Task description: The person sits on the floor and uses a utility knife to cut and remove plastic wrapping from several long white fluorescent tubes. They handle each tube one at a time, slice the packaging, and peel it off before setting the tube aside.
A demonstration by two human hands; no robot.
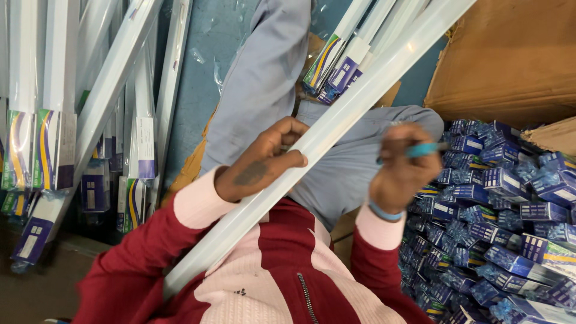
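So the long white tube light [336, 123] runs diagonally across the lap, from about 7 o'clock up to 1 o'clock. Left hand [264, 159] is curled tight around it near the middle, fingers wrapped over the top and thumb along the lower edge. Right hand [405, 168] sits at 3 o'clock, fingers pinched shut on a blue pen [423, 149]; the tip looks like it's touching the tube, but it's blurry. A heap of small blue boxes [510, 228] sits at 4 o'clock.
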